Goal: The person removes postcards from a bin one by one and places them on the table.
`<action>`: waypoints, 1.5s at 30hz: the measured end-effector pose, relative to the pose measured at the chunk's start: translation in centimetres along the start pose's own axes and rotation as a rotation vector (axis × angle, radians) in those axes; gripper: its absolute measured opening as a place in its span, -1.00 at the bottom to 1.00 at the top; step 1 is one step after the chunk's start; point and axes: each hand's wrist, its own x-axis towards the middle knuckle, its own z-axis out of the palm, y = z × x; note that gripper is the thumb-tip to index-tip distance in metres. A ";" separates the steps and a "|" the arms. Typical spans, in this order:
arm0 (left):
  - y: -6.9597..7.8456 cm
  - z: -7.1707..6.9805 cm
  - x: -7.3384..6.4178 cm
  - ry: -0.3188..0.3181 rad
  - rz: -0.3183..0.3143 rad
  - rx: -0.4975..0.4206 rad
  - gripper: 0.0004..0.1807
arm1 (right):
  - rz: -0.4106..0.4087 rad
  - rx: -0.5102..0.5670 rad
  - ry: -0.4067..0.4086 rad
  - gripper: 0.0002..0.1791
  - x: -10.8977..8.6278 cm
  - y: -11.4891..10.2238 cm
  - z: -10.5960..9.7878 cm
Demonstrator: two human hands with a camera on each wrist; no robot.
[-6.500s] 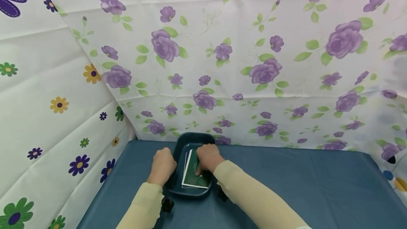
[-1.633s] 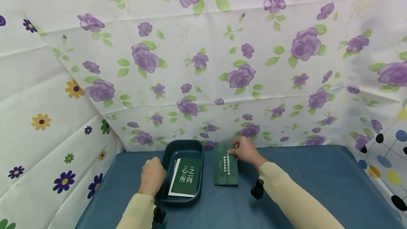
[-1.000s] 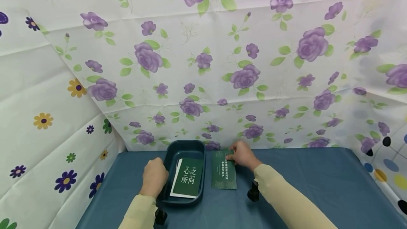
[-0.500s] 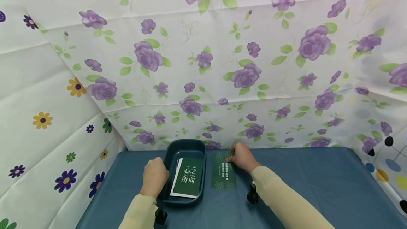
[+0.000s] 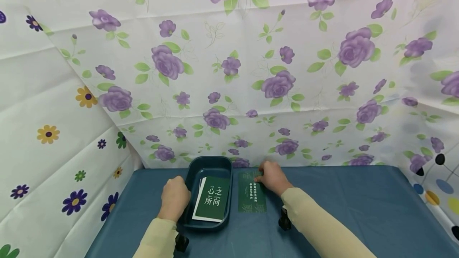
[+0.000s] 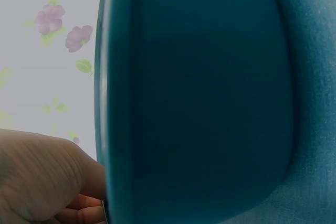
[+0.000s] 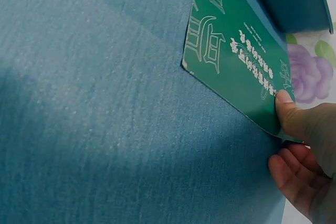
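A dark teal tray (image 5: 204, 164) stands on the table, its long side pointing away from me. My left hand (image 5: 175, 199) grips the tray's left rim; in the left wrist view the thumb meets the rim and the other fingers are partly hidden. Inside the tray lies a small stack of cards, topped by a green card (image 5: 214, 210) with white characters. To the right of the tray, another green card (image 7: 239, 66) with white lettering lies flat on the table. My right hand (image 5: 274, 178) pinches its far right edge, thumb on top and fingers at the underside.
A blue cloth covers the table (image 5: 340, 210). White flowered sheets (image 5: 251, 71) rise behind it and on both sides; the back sheet is close behind the tray and card. A small black device (image 5: 285, 220) hangs at my right wrist.
My right hand, earlier over the stack in the tray, has carried one green card out to the right. That card has come down flat on the table. My left hand stays on the rim.
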 end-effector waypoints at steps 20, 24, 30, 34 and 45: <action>0.0 0.1 -0.4 0.018 0.018 0.001 -0.95 | 0.049 -0.042 0.011 -0.68 -0.5 -0.2 0.1; -0.1 0.2 -0.6 0.018 0.014 -0.001 -0.95 | 0.070 0.004 0.013 -0.72 -0.8 -0.5 -0.3; -0.2 0.4 -0.1 0.043 0.029 -0.019 -0.94 | 0.010 0.014 0.061 -0.66 -0.6 -1.8 -1.2; 0.0 0.4 0.4 0.038 0.040 -0.005 -0.95 | -0.060 0.006 0.105 -0.74 -0.5 -3.5 -1.9; 0.0 0.1 -0.1 0.002 0.007 -0.014 -0.95 | -0.176 -0.021 0.066 -0.53 -1.3 -9.3 -2.8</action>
